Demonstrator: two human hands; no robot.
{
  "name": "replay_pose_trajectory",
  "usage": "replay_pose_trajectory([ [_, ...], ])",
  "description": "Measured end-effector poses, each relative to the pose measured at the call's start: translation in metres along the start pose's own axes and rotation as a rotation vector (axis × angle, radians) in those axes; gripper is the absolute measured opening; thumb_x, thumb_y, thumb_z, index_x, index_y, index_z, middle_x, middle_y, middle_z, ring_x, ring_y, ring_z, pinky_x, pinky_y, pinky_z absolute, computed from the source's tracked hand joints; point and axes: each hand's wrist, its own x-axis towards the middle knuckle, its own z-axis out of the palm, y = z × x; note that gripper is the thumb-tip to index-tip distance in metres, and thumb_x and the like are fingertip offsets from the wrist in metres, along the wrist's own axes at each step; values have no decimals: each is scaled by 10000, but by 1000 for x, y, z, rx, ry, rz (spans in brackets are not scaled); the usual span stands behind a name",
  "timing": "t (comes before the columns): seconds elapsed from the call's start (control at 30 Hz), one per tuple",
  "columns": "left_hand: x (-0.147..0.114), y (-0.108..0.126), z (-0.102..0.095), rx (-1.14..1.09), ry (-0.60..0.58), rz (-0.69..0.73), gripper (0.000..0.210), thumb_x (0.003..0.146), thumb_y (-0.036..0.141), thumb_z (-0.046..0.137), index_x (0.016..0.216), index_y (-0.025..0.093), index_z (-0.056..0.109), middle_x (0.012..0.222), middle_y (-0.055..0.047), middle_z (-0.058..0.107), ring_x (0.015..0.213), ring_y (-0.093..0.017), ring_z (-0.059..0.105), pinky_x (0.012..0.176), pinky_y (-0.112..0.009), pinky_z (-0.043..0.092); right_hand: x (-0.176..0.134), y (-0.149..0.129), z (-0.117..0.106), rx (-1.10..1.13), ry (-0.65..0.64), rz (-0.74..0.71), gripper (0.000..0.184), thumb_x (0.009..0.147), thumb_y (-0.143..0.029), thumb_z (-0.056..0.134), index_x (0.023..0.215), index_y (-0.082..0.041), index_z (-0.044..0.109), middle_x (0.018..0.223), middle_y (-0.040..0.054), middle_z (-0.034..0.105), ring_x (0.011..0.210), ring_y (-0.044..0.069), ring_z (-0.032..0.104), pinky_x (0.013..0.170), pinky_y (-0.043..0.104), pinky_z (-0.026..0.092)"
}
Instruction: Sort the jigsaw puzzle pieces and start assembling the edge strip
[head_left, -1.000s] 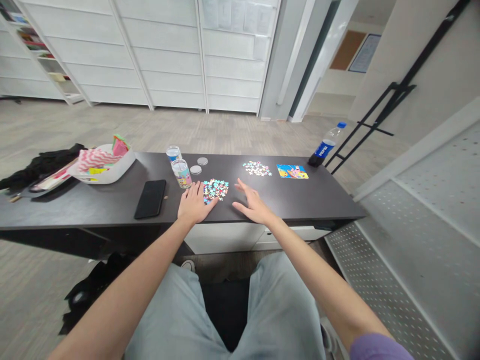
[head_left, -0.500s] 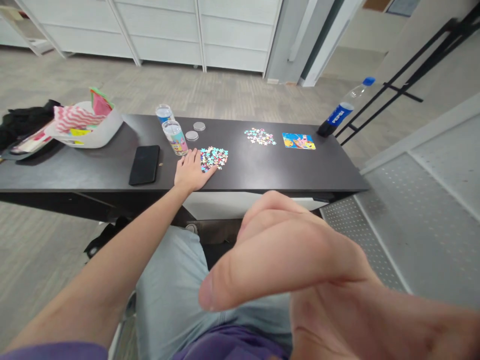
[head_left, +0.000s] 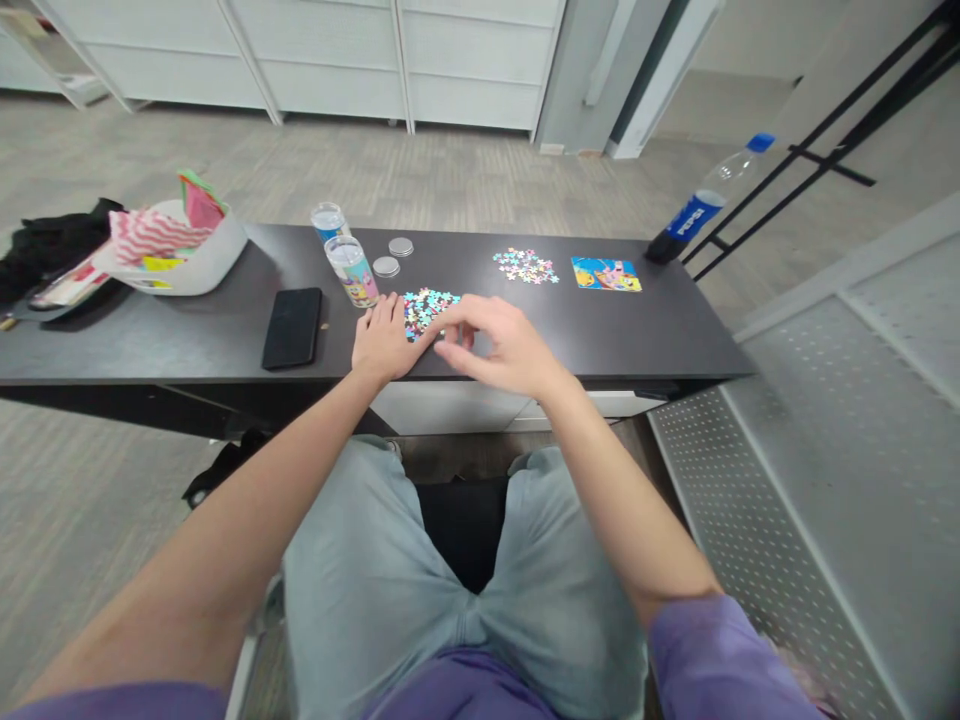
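The pile of puzzle pieces [head_left: 427, 306] lies on the dark table [head_left: 150, 345], just right of the tall printed cup [head_left: 352, 272]; the left hand [head_left: 384, 340] rests flat, fingers spread, touching its near-left edge; the right hand [head_left: 496, 345], fingers loosely curled and holding nothing visible, reaches its near-right edge.

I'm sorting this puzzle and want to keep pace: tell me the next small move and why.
Probably pinch one piece from the near edge of the loose puzzle pile with the right hand. Its fingers are curled just beside the pile, while the left hand lies flat against the pile's left side, steadying it.
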Motion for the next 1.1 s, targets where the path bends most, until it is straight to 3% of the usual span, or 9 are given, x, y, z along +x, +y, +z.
replay_pose_trajectory([
  [0.1, 2, -4, 6, -18, 58, -25, 972, 1279, 676, 488, 2089, 157, 351, 2186, -174, 316, 2070, -397, 287, 1692, -632, 266, -7, 67, 7, 58, 50, 466, 96, 1149, -382, 822, 1118, -299, 861, 1107, 33, 875, 948, 278, 765, 979, 465, 652],
  [0.17, 3, -7, 11, -41, 90, -2, 1016, 1263, 718, 473, 2060, 94, 383, 2175, -201, 337, 2058, -404, 306, 1684, -630, 268, -21, 99, 11, 58, 89, 554, 89, 1152, -354, 828, 1078, -304, 837, 1079, 36, 854, 968, 293, 768, 1006, 478, 651],
  [0.27, 5, -11, 15, -54, 111, 19, 1131, 1229, 791, 400, 2018, -18, 423, 2154, -264, 355, 2046, -465, 320, 1671, -675, 281, -36, 122, 13, 67, 142, 611, 115, 1185, -341, 824, 1081, -294, 821, 1032, 5, 830, 964, 259, 752, 997, 442, 638],
  [0.43, 6, -13, 13, -60, 105, -5, 1300, 1157, 1015, 267, 2062, 97, 433, 2164, -188, 374, 2035, -481, 347, 1667, -713, 293, -38, 124, 15, 104, 146, 612, 74, 1209, -252, 813, 1137, -243, 828, 1013, -67, 783, 938, 151, 658, 977, 332, 567],
  [0.63, 6, -15, 15, -72, 133, 0, 1093, 1152, 894, 440, 2077, 312, 458, 2131, -89, 470, 2017, -462, 393, 1646, -782, 339, -33, 128, 20, 128, 146, 603, 122, 1197, -239, 830, 1085, -253, 783, 959, -82, 749, 906, 155, 629, 956, 340, 543],
  [0.73, 7, -16, 20, -69, 145, 13, 1036, 1189, 756, 500, 2055, 188, 458, 2139, -155, 443, 2022, -469, 380, 1663, -759, 315, -34, 131, 20, 137, 154, 617, 125, 1170, -312, 851, 1063, -274, 797, 963, -50, 773, 898, 189, 658, 940, 370, 561],
  [0.9, 19, -4, 31, -22, 90, 5, 1258, 1180, 846, 583, 2062, -15, 336, 2166, -296, 294, 2076, -487, 246, 1714, -633, 224, -34, 130, 17, 160, 191, 663, 177, 1138, -438, 831, 1017, -317, 784, 982, 7, 822, 911, 262, 707, 936, 438, 621],
  [1.0, 32, 6, 38, -68, 124, 39, 1314, 1180, 866, 653, 2063, -40, 297, 2155, -324, 295, 2069, -505, 248, 1708, -682, 223, -34, 128, 16, 183, 217, 666, 204, 1095, -493, 835, 992, -324, 781, 950, 20, 816, 894, 278, 710, 929, 466, 633],
  [1.1, 47, 12, 42, -140, 151, 94, 1269, 1159, 903, 697, 2061, 63, 393, 2161, -261, 335, 2062, -499, 264, 1704, -730, 210, -35, 127, 16, 208, 235, 644, 236, 1057, -543, 849, 987, -328, 782, 939, 34, 818, 884, 289, 706, 918, 490, 634],
])
